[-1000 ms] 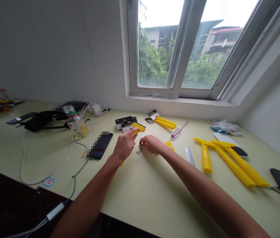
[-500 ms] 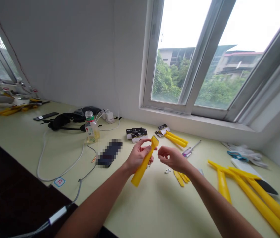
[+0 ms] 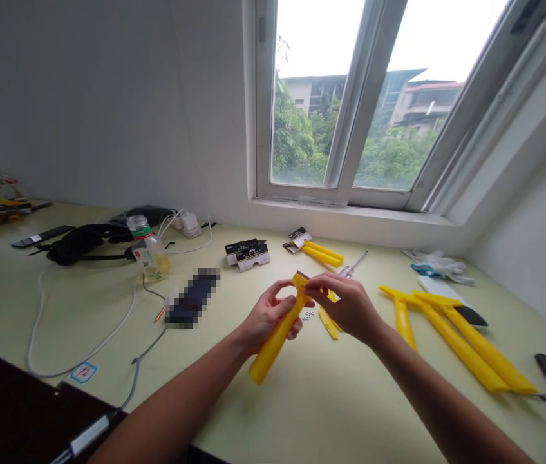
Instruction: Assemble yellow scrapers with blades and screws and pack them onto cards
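My left hand [image 3: 267, 317] is wrapped round the handle of a yellow scraper [image 3: 270, 351], which tilts with its head up and away from me. A dark metal edge shows along the top of the head. The fingers of my right hand [image 3: 348, 306] are pinched together against the scraper's head; whatever is between them is too small or hidden to make out. Just beyond my hands, several small metal nuts [image 3: 308, 316] lie on the table. Flat yellow plastic pieces [image 3: 328, 323] rest beside them, partly covered by my right hand.
Several yellow scrapers [image 3: 470, 345] lie at right, near white gloves [image 3: 440, 265]. A screwdriver [image 3: 354, 265], yellow handles with card labels [image 3: 324, 252] and black-and-white cards [image 3: 248, 254] lie toward the window. Leftward are a blurred-out dark phone [image 3: 193, 298], a bottle [image 3: 147, 251], cables and black straps [image 3: 87, 241].
My right hand has moved in from beside the scraper and its fingertips now touch the scraper's head. The left hand keeps its hold. The camera view has turned to the right.
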Demonstrator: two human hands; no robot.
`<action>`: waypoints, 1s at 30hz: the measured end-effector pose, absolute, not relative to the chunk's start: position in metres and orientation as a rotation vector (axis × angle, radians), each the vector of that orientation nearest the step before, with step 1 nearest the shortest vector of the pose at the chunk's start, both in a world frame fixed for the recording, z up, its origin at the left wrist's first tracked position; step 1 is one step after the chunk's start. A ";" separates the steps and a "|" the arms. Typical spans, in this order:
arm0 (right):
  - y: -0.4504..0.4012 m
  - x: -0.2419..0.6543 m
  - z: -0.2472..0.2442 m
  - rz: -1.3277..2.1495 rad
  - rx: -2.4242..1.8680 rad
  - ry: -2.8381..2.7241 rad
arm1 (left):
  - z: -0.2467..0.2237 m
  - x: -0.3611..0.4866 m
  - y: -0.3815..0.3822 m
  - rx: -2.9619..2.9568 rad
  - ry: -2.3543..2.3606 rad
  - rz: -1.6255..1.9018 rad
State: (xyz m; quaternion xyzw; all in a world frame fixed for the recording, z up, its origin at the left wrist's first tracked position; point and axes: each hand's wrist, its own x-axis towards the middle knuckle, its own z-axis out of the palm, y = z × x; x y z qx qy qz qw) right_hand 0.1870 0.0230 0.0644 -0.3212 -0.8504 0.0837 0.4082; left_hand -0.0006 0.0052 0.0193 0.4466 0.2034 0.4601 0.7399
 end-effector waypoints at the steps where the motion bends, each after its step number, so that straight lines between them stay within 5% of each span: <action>1: 0.023 0.187 0.063 0.207 -0.799 -2.144 | 0.019 -0.001 0.005 0.984 0.447 1.008; 14: 0.032 0.189 0.061 0.556 -0.998 -1.983 | 0.015 -0.003 0.005 1.036 0.464 0.932; 21: 0.042 0.197 0.053 1.352 -0.753 -1.887 | 0.016 -0.001 0.003 1.101 0.541 0.892; 30: 0.035 0.200 0.060 1.419 -0.654 -1.901 | 0.019 0.001 -0.005 1.096 0.489 0.864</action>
